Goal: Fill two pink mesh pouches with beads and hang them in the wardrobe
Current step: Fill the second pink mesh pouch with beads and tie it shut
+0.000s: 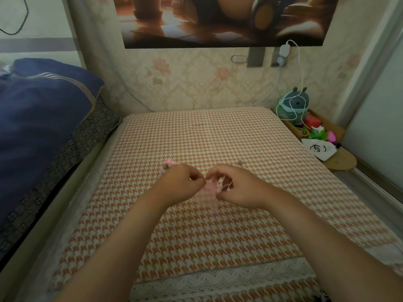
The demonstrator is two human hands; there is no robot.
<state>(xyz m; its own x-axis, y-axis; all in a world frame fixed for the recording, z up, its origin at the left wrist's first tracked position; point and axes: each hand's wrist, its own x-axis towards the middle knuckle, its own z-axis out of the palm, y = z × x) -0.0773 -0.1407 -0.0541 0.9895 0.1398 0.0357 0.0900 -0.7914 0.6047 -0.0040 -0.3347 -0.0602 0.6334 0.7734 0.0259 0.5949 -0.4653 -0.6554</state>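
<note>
A pink mesh pouch (208, 196) hangs between my two hands just above the orange houndstooth cloth (196, 138). My left hand (182, 182) pinches its top at the left, and my right hand (236, 187) pinches the top at the right, fingers curled around the pink drawstring. A second pink pouch (169, 164) lies on the cloth just beyond my left hand, partly hidden by it. A small round bead (239, 163) rests on the cloth beyond my right hand.
A dark blue quilt (39, 110) is piled on the left. At the right, a wooden tray (327, 127) holds a green plush toy (295, 105), small colourful items and a white pouch (319, 149). White charger cables (302, 83) hang from wall sockets.
</note>
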